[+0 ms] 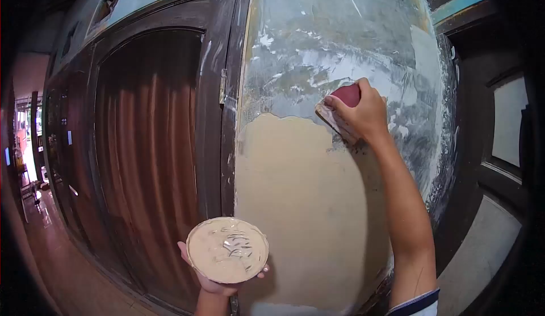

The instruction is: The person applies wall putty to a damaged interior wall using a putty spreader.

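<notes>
My right hand (369,112) is closed around a dark red putty spreader (347,95), whose lower edge is smeared with pale paste. The spreader is at the wall, by the upper edge of a beige coated patch (301,185); whether it touches the surface is hard to tell. Above the patch, the bare grey wall (340,26) carries white smears. Low in front, my left hand (218,286) holds up a round bowl (190,259) from beneath, its fingers curled at the sides. Beige paste (213,248) with dark streaks shows in the bowl.
A dark wooden door frame (227,140) with a metal hinge (222,87) borders the wall on the left, beside a brown curtained panel (150,129). Dark framework with pale panels (507,124) stands at right. Tiled floor (71,248) runs along the left.
</notes>
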